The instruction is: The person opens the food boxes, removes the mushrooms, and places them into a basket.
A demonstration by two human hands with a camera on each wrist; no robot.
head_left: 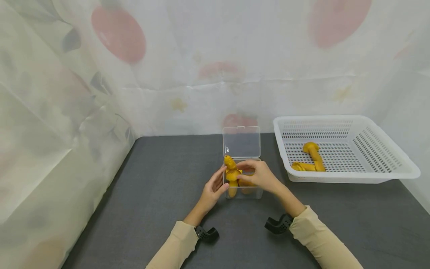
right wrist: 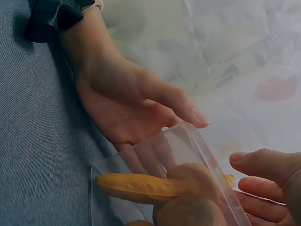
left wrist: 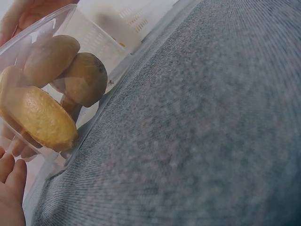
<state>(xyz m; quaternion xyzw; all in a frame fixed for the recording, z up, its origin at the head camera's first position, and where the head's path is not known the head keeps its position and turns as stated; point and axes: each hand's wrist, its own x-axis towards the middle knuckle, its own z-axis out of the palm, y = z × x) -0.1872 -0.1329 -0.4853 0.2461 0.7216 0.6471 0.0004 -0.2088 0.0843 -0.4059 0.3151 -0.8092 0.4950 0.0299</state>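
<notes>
A clear plastic box (head_left: pixel 257 193) stands at the middle of the table with its hinged lid (head_left: pixel 242 144) raised at the back. Inside are several yellow-brown mushrooms (right wrist: pixel 136 187), some with round brown caps (left wrist: pixel 87 80). One yellow mushroom (head_left: pixel 232 175) leans at the box's left side, its tip above the rim. My left hand (head_left: pixel 212 190) lies along the box's left wall, fingers extended, thumb near the front corner. Over the box's right side, my right hand (head_left: pixel 263 177) reaches toward the leaning mushroom. In the right wrist view its thumb (right wrist: pixel 263 165) and fingers stand apart.
To the right, a white perforated basket (head_left: pixel 356 177) holds a few yellow mushrooms (head_left: pixel 314 155) lying on its bottom. The dark grey table (head_left: pixel 161 179) ends at a patterned curtain (head_left: pixel 188 89) behind, with more curtain on the left.
</notes>
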